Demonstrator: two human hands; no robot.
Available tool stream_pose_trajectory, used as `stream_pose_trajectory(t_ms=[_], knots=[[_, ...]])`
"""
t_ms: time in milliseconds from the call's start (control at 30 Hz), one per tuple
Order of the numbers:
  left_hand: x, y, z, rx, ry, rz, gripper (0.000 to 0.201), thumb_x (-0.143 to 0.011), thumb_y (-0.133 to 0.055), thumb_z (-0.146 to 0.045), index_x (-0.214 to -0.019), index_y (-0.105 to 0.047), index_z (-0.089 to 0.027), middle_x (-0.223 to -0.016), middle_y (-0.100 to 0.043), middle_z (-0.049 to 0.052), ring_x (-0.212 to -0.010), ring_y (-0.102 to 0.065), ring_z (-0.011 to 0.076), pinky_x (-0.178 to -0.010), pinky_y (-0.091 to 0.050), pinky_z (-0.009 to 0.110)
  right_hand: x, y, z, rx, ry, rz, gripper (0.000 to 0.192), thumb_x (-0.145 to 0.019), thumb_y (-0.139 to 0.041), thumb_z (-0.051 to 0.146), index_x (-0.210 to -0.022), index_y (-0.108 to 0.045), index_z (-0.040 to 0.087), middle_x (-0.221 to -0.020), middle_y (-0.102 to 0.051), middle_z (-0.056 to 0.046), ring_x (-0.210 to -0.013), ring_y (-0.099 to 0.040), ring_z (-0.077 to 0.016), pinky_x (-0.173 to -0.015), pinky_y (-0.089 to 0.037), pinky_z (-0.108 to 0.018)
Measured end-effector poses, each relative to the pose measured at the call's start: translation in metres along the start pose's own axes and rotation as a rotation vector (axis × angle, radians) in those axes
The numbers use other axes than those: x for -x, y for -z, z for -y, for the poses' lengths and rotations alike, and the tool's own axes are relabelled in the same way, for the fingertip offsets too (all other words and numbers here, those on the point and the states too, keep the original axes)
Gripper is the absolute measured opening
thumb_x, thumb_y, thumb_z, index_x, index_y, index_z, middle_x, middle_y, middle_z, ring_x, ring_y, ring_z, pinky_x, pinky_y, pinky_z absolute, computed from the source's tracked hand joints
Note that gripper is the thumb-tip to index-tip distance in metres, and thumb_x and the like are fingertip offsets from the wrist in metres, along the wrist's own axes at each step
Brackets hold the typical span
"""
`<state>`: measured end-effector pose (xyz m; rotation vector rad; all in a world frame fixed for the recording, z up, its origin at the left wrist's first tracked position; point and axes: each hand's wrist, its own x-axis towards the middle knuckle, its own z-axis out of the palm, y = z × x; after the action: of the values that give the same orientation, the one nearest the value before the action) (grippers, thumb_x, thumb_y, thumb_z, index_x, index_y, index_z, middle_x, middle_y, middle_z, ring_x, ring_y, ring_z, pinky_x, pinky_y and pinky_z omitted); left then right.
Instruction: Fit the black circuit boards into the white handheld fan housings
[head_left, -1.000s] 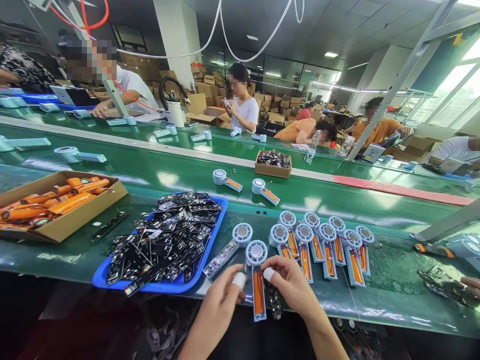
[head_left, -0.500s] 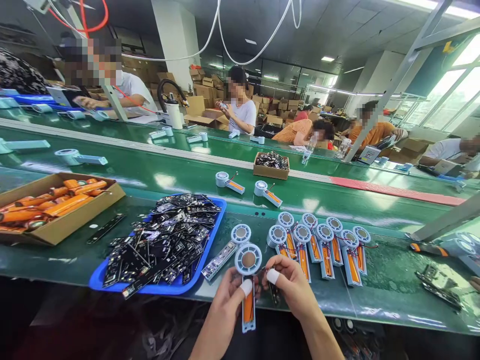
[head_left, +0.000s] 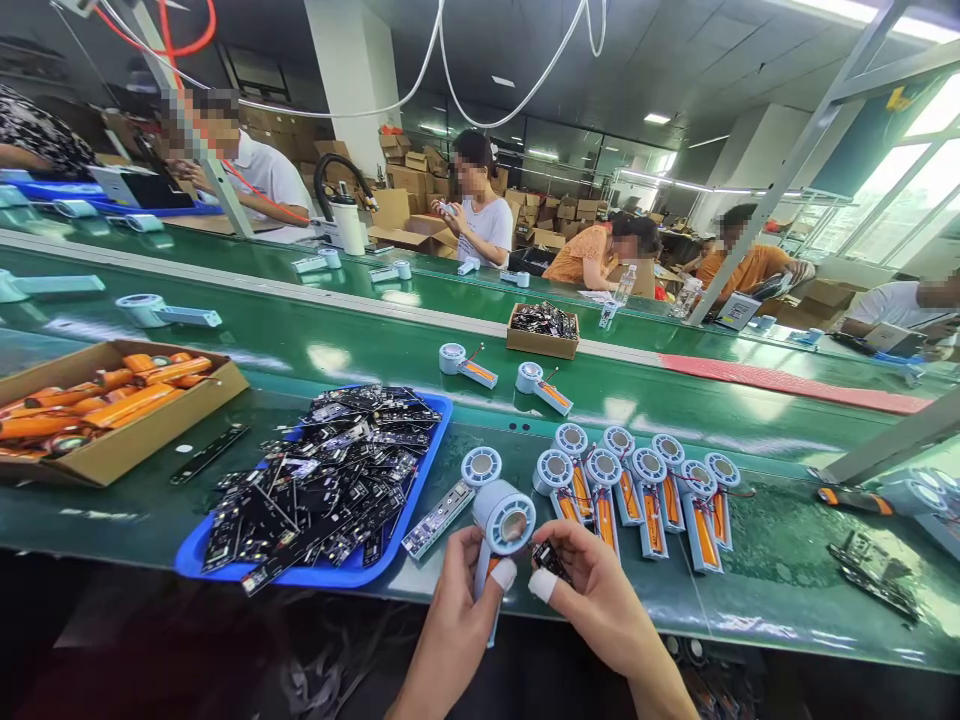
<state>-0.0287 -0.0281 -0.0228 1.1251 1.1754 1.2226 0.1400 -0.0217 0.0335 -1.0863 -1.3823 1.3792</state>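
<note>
One light-blue unit (head_left: 504, 517) was held tilted above the near edge of the green table (head_left: 780, 590), pinched between the white-capped thumb and the curled fingers of the left hand (head_left: 457, 600). Its round head was ringed with small slots about a shiny, brownish disc (head_left: 514, 526); its narrow handle was mostly covered by the hand, with a little orange shown beside the thumb. A dark circuit board (head_left: 551, 560), dotted with pale parts, was gripped just to the right by the thumb and bent fingers of the right hand (head_left: 596, 590); how its hidden fingertips were set could not be told. Similar units (head_left: 652, 462) were grouped to the right, and more boards (head_left: 322, 490) were heaped in a blue tray (head_left: 330, 578) to the left
</note>
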Motion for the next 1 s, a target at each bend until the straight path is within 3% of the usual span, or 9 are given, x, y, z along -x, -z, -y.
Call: stream_pose_trajectory(t_ms=[100,233,333,433,533,633,700,800,1000], knots=[[0.001,-0.002,-0.001,-0.001,-0.009,-0.056,0.04,-0.09,-0.062,-0.044,-0.121,-0.051,-0.02,-0.124,-0.068,0.015,-0.119,-0.065,0.0295,-0.099,-0.051,0.042,-0.002,0.001,-0.004,0.187,0.048,-0.067,0.035,-0.082,-0.065,0.022,-0.117,-0.059,0.023,-0.101,-0.068,-0.005,-0.095,-0.067,-0.0198,-0.086,-0.052,-0.032],[0.0,-0.003,-0.005,0.028,0.037,-0.089,0.042,-0.088,-0.062,-0.046,-0.12,-0.052,-0.02,-0.122,-0.069,0.014,-0.116,-0.065,0.0302,-0.095,-0.052,0.041,-0.006,0.001,0.0,0.704,0.059,-0.146,0.026,-0.088,-0.055,0.018,-0.113,-0.059,0.021,-0.098,-0.07,-0.005,-0.086,-0.066,-0.0204,-0.076,-0.047,-0.03],[-0.001,-0.002,-0.011,0.05,0.064,-0.121,0.041,-0.088,-0.06,-0.047,-0.117,-0.051,-0.021,-0.118,-0.069,0.013,-0.112,-0.066,0.0302,-0.093,-0.051,0.04,-0.005,0.001,0.013,1.115,0.05,0.033,0.017,-0.096,-0.046,0.015,-0.098,-0.063,0.019,-0.085,-0.072,-0.006,-0.077,-0.068,-0.0213,-0.065,-0.039,-0.028],[-0.002,-0.001,-0.018,0.058,0.085,-0.134,0.041,-0.082,-0.064,-0.044,-0.113,-0.052,-0.021,-0.113,-0.07,0.011,-0.107,-0.067,0.0293,-0.091,-0.051,0.039,-0.002,0.0,0.028,1.286,0.088,0.284,0.017,-0.1,-0.052,0.023,-0.089,-0.064,0.019,-0.079,-0.072,-0.005,-0.071,-0.069,-0.0205,-0.058,-0.03,-0.027],[-0.002,-0.002,-0.021,0.081,0.107,-0.113,0.038,-0.079,-0.065,-0.04,-0.11,-0.053,-0.022,-0.108,-0.071,0.008,-0.099,-0.068,0.0266,-0.086,-0.052,0.036,-0.002,-0.001,0.034,1.179,0.148,0.503,0.019,-0.089,-0.071,0.036,-0.086,-0.064,0.02,-0.076,-0.073,-0.003,-0.066,-0.067,-0.0188,-0.056,-0.028,-0.026],[-0.001,-0.001,-0.02,0.167,0.138,-0.071,0.034,-0.08,-0.064,-0.039,-0.108,-0.053,-0.023,-0.102,-0.072,0.005,-0.092,-0.07,0.0242,-0.077,-0.052,0.032,-0.006,-0.006,0.026,0.841,0.111,0.553,0.018,-0.092,-0.063,0.029,-0.078,-0.061,0.019,-0.069,-0.069,0.0,-0.059,-0.063,-0.0139,-0.056,-0.034,-0.022],[0.0,0.001,-0.02,0.277,0.182,-0.028,0.035,-0.081,-0.063,-0.042,-0.109,-0.054,-0.023,-0.102,-0.072,0.004,-0.091,-0.07,0.024,-0.073,-0.052,0.032,-0.008,-0.011,0.015,0.512,-0.024,0.501,0.031,-0.097,-0.054,0.037,-0.072,-0.057,0.019,-0.06,-0.062,0.002,-0.049,-0.056,-0.0108,-0.052,-0.038,-0.019],[0.002,0.004,-0.022,0.458,0.239,0.03,0.039,-0.084,-0.06,-0.046,-0.114,-0.054,-0.023,-0.108,-0.072,0.004,-0.096,-0.069,0.0249,-0.076,-0.053,0.033,-0.009,-0.02,-0.003,0.15,-0.167,0.358,0.053,-0.096,-0.046,0.064,-0.067,-0.05,0.02,-0.046,-0.047,0.006,-0.036,-0.039,-0.0074,-0.039,-0.031,-0.018],[0.006,0.002,-0.014,0.414,0.101,0.103,0.046,-0.082,-0.071,-0.034,-0.122,-0.05,-0.023,-0.122,-0.068,0.008,-0.118,-0.064,0.0284,-0.096,-0.05,0.037,-0.003,-0.029,-0.03,-0.045,-0.17,0.146,0.066,-0.088,-0.047,0.08,-0.061,-0.047,0.02,-0.043,-0.043,0.007,-0.036,-0.031,-0.0046,-0.038,-0.023,-0.018]])
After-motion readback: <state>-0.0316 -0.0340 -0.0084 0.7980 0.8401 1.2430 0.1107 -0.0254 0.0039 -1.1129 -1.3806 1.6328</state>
